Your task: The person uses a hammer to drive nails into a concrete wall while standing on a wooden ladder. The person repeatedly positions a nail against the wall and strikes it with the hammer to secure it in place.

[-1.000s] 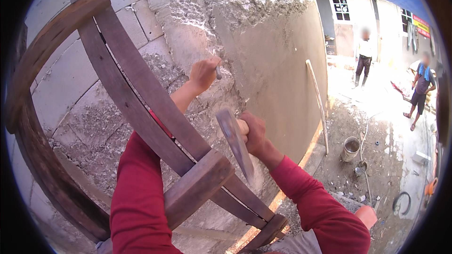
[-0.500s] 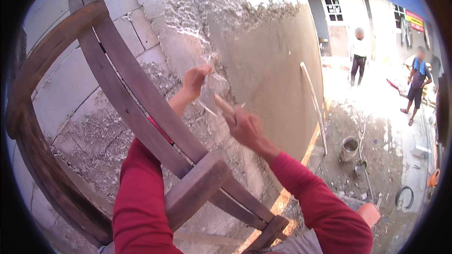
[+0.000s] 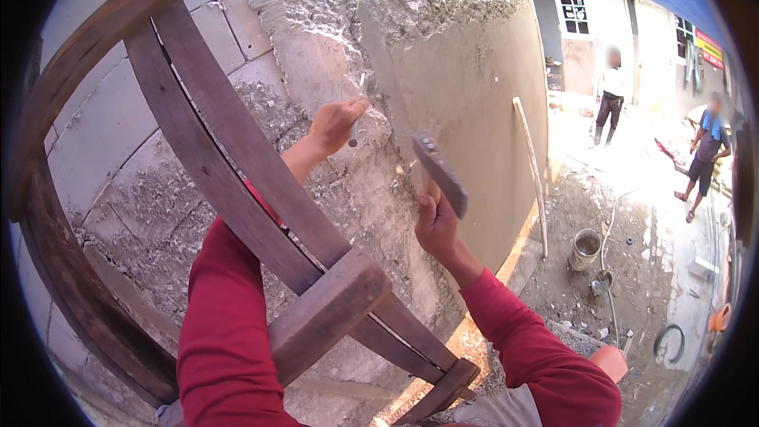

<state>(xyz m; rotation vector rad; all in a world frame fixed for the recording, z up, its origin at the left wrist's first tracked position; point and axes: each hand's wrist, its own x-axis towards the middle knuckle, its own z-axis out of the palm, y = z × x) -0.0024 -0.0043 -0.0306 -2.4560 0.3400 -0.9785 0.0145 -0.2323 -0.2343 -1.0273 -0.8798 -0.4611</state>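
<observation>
My left hand (image 3: 335, 125) reaches past the wooden frame to the wall and is closed round a slim metal chisel (image 3: 353, 141). One end of the chisel shows above my fingers against the rough plaster, the other sticks out below them. To the right, my right hand (image 3: 439, 229) grips the wooden handle of a hammer (image 3: 439, 174). Its dark, worn head is raised, apart from the chisel. Between the grey block side and the smooth grey plaster (image 3: 474, 95) runs a broken, crumbly strip of wall (image 3: 348, 205).
A dark wooden frame (image 3: 229, 150) slants across the left, over my left arm. A pole (image 3: 531, 174) leans at the wall's right edge. Below right are a bucket (image 3: 585, 249), a small pot (image 3: 602, 281) and a hose coil (image 3: 669, 343). Two people (image 3: 610, 95) stand farther off.
The hammer has swung away from the chisel, up and to the right, with my right hand turning. The left hand stays at the wall with the chisel. The view has shifted slightly.
</observation>
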